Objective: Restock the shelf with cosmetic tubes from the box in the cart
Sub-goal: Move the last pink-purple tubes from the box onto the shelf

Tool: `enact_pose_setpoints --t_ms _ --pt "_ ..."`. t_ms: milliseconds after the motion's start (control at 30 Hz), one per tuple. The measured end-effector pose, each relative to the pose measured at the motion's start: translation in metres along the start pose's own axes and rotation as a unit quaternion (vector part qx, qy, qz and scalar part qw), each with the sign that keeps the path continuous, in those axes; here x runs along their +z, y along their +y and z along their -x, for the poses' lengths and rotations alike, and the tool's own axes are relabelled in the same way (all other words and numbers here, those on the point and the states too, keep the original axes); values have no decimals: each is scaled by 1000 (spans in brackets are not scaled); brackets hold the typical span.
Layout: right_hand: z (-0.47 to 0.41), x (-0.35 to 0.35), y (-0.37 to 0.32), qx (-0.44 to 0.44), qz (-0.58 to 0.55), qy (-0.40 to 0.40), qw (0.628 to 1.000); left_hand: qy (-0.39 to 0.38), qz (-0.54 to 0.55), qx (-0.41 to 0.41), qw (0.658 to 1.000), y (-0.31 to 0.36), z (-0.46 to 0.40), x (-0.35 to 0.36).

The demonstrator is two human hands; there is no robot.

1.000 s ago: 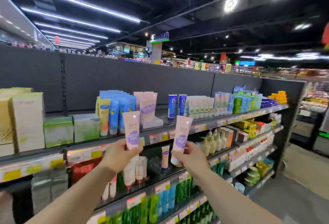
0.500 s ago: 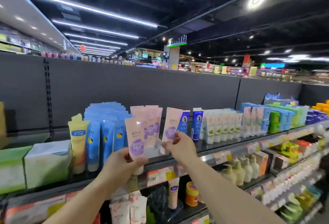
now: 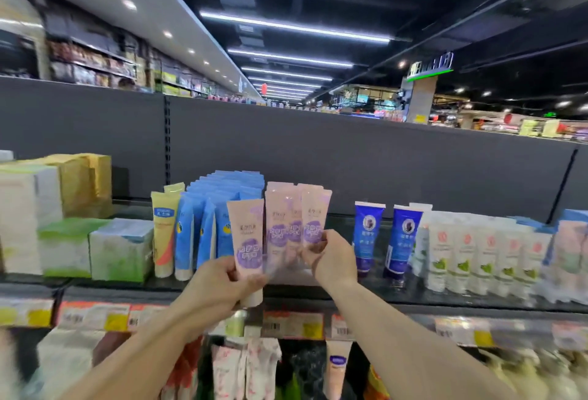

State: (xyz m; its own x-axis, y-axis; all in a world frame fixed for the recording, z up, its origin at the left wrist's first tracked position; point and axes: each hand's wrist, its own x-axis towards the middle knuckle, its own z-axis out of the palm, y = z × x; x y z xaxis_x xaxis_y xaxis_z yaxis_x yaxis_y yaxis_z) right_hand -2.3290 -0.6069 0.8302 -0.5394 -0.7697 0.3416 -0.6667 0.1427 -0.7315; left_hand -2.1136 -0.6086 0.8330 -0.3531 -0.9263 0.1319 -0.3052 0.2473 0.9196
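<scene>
A flat, pale pink plastic tube [image 3: 248,240] with a crimped top edge and a purple round patch is being held upright in the left hand [image 3: 219,282], the fingers being curled round its lower half and its white cap [image 3: 253,299] showing below the palm. It is being kept just in front of the near edge of the dark, glossy shelf [image 3: 413,297]. A second pink tube [image 3: 313,224] of the same shape is being pinched near its lower part by the right hand [image 3: 332,259], thumb and fingertips being closed on it; this tube is being set at the right end of the row of matching pink tubes [image 3: 280,221] standing upright on the shelf, touching its neighbour. Whether its cap is resting on the shelf cannot be told, the hand being in front of it.

To the left of the pink row, a packed block of smooth blue tubes [image 3: 206,227] is being displayed, with a yellow tube [image 3: 164,234] beside it and soft-looking wrapped green and white packs [image 3: 121,253] farther left. To the right, two dark blue tubes [image 3: 367,237] are being shown upright, apart from the pink row, followed by a row of white tubes [image 3: 471,256] with green leaf marks. Paper price labels [image 3: 292,325] are being carried along the shelf's front rail. The matt grey back panel [image 3: 350,157] is rising behind the goods.
</scene>
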Motion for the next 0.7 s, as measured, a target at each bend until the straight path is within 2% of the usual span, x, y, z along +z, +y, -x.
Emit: enact_pose_setpoints --t_ms 133,267,367,567,633,700 --pt "-1 4 7 17 5 -16 1000 -1 -4 -7 1000 2 9 11" --pt "-1 0 4 26 -36 -37 998 11 -14 1 1000 4 9 11" --pt "4 -3 1 30 -14 -47 998 1 -17 2 1000 6 5 8" --pt "43 -28 -17 -13 -153 52 987 -3 -24 44 999 25 -3 14" --pt "54 -32 -29 -36 -200 -17 979 -6 -23 55 998 26 -7 19" --pt "63 -31 -40 -40 -191 -109 975 -20 4 65 998 29 -8 25"
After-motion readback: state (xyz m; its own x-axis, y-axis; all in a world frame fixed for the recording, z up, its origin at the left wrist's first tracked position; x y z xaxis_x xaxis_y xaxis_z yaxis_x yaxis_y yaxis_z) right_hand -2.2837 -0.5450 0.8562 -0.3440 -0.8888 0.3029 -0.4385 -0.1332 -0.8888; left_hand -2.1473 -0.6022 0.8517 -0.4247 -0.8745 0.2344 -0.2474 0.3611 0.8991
